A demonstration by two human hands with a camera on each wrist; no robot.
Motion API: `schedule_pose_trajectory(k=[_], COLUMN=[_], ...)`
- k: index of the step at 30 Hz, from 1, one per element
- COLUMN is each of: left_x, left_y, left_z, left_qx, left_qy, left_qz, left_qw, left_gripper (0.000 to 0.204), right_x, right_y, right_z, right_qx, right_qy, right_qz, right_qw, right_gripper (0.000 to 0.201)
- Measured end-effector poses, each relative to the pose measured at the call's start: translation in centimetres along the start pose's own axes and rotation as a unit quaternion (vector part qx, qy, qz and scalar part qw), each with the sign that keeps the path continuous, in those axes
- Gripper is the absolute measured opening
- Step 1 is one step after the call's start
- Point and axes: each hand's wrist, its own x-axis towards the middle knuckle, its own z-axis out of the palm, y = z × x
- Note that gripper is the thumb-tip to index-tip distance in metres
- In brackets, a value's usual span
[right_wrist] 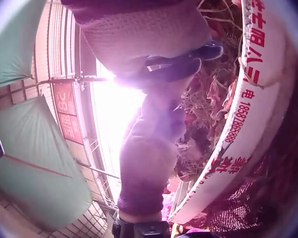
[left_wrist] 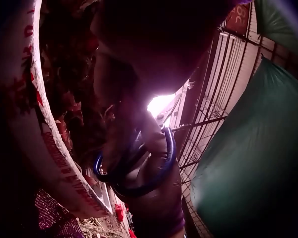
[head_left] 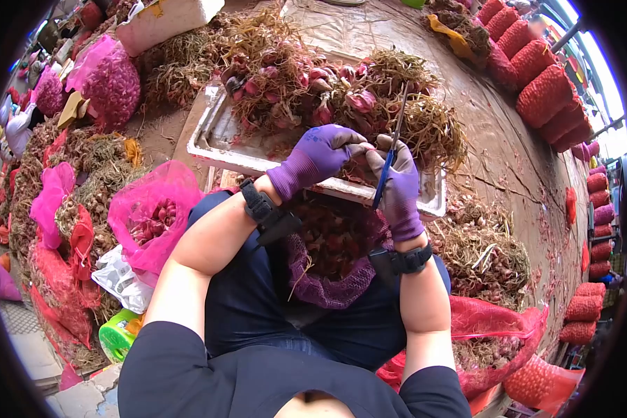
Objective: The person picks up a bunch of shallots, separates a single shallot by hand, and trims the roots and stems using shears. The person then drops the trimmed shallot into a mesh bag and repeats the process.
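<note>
In the head view my left hand, in a purple glove with greyish fingers, reaches over the near rim of a white foam tray. Its thumb and forefinger pinch a small pinkish piece, mostly hidden by the fingers. Close beside it, my right hand, gloved alike, holds scissors by their blue handles. The blades point away from me, over the tray. The right fingertips come right up to the left ones. Dry-topped red shallots lie heaped in the tray beyond both hands.
A purple mesh bag with reddish contents stands open between my knees. To the left is a pink bag of shallots; a straw-like heap lies on the right. Filled red sacks line the far right.
</note>
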Motion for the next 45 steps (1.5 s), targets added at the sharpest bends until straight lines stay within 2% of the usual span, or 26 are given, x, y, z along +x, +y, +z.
schedule_pose_trajectory(k=[2,5,7,12,14,16,17,19,20,22,24,25,26,28,31,34,41,45], left_x=[-0.1,-0.1,-0.2,-0.3,0.0,0.1,0.2,0.1,0.0,0.1,0.2,0.1,0.1,0.1,0.1,0.0,0.1,0.1], left_y=[0.0,0.1,0.6,1.1,1.2,1.8,2.2,2.0,1.8,1.4,1.0,0.9,0.8,0.8,1.0,0.8,0.8,0.8], left_z=[0.0,-0.2,-0.4,-0.7,-0.6,-0.8,-1.0,-1.1,-1.1,-1.1,-1.2,-1.2,-1.3,-1.4,-2.1,-2.4,-2.1,-1.8], left_qx=[0.115,0.168,0.197,0.229,0.166,0.121,0.076,0.093,0.107,0.115,0.163,0.154,0.154,0.153,0.132,0.14,0.138,0.211], left_qy=[0.037,0.061,0.056,0.054,0.085,0.059,0.032,0.013,-0.005,-0.012,0.021,0.01,0.011,0.014,-0.007,-0.035,-0.027,-0.046], left_qz=[0.1,0.136,0.134,0.128,0.122,0.11,0.095,0.1,0.103,0.098,0.137,0.127,0.127,0.12,0.158,0.135,0.158,0.166], left_qw=[0.988,0.974,0.97,0.963,0.975,0.985,0.992,0.991,0.989,0.989,0.977,0.98,0.98,0.981,0.978,0.98,0.977,0.962], left_gripper=[0.016,0.011,0.01,0.009,0.012,0.014,0.016,0.017,0.018,0.015,0.013,0.011,0.011,0.011,0.014,0.017,0.016,0.014], right_x=[0.0,0.1,0.1,0.2,0.2,0.0,0.1,0.5,0.4,0.2,0.1,0.2,0.2,0.2,0.2,0.3,0.2,0.4], right_y=[-0.1,-0.1,-0.2,-0.4,-0.6,-1.1,-0.9,-0.1,-0.2,-0.4,-0.3,-0.2,-0.1,0.0,-0.5,-0.8,-1.0,-0.7], right_z=[0.1,-0.1,-0.2,-0.4,-0.3,-0.1,-0.4,-1.1,-1.0,-0.7,-0.8,-0.8,-0.6,-0.3,-0.2,-0.3,-0.4,-0.8], right_qx=[0.003,-0.033,-0.13,-0.098,-0.106,-0.182,-0.182,-0.26,-0.26,-0.195,-0.18,-0.165,-0.164,-0.076,-0.094,-0.101,-0.092,-0.11], right_qy=[-0.002,0.012,0.002,-0.053,-0.06,-0.035,-0.034,-0.026,-0.025,-0.028,-0.038,-0.048,-0.049,-0.04,-0.042,-0.048,-0.055,-0.059], right_qz=[0.0,-0.023,-0.099,-0.13,-0.149,-0.188,-0.188,-0.186,-0.186,-0.135,-0.118,-0.103,-0.103,-0.11,-0.114,-0.108,-0.079,-0.066], right_qw=[1.0,0.999,0.987,0.985,0.981,0.965,0.964,0.947,0.947,0.971,0.976,0.98,0.98,0.99,0.988,0.988,0.991,0.99], right_gripper=[0.038,0.038,0.039,0.042,0.043,0.042,0.042,0.042,0.042,0.042,0.042,0.043,0.043,0.04,0.039,0.038,0.04,0.041])
